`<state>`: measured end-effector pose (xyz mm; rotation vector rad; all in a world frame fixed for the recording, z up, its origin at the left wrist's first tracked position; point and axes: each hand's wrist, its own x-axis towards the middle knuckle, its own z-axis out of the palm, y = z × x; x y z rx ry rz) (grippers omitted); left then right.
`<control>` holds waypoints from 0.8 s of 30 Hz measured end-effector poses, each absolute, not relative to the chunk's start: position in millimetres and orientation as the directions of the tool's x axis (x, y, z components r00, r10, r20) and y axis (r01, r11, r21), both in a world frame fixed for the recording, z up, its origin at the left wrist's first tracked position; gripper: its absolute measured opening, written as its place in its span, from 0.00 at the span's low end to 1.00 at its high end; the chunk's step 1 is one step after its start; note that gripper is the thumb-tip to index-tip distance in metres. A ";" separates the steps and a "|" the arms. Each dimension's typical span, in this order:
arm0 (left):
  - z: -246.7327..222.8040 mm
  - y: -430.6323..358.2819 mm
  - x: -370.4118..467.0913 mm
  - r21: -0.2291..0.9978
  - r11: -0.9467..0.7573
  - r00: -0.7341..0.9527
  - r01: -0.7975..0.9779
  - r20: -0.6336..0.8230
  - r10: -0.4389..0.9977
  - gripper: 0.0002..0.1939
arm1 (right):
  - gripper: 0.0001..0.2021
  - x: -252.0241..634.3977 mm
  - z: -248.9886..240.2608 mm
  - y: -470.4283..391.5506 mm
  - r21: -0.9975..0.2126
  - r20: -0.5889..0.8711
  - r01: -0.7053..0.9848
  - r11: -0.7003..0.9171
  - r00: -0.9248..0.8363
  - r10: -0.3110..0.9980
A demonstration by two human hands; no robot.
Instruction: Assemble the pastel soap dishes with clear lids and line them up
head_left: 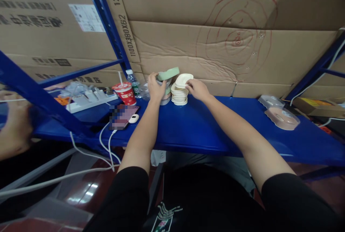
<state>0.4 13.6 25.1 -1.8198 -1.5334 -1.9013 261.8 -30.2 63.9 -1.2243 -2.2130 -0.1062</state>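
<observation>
My right hand (198, 89) pinches the edge of a cream-coloured small dish (184, 80), which is tilted above a stack of similar cream dishes (179, 99). Just to the left, my left hand (156, 89) is closed round the left side of some green and grey dishes. The green dish (171, 73) sits tilted on top of them. More grey dishes (165, 100) show low down beside the cream stack. My left fingers partly hide this pile, so its full height does not show.
Left of my hands stand a red cup with a straw (124, 93), a water bottle (132, 81) and a phone (122, 117) with a cable. Clear plastic packages (281, 114) lie right on the blue shelf (199, 131). Another person's hand (16, 124) is far left, past a blue post.
</observation>
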 end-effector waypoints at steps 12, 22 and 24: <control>24.1 8.3 2.1 0.531 -0.468 -0.247 0.706 0.804 0.541 0.27 | 0.36 212.0 71.7 -24.2 -0.018 0.565 0.868 0.497 -0.401 0.721; 23.8 -1.7 0.2 0.563 -0.429 -0.242 0.706 0.761 0.601 0.38 | 0.36 186.6 98.7 -12.3 0.031 0.419 0.858 0.513 -0.477 0.773; 24.7 -6.1 0.1 0.559 -0.409 -0.235 0.721 0.752 0.615 0.41 | 0.37 180.2 100.7 -7.5 0.028 0.382 0.851 0.525 -0.494 0.781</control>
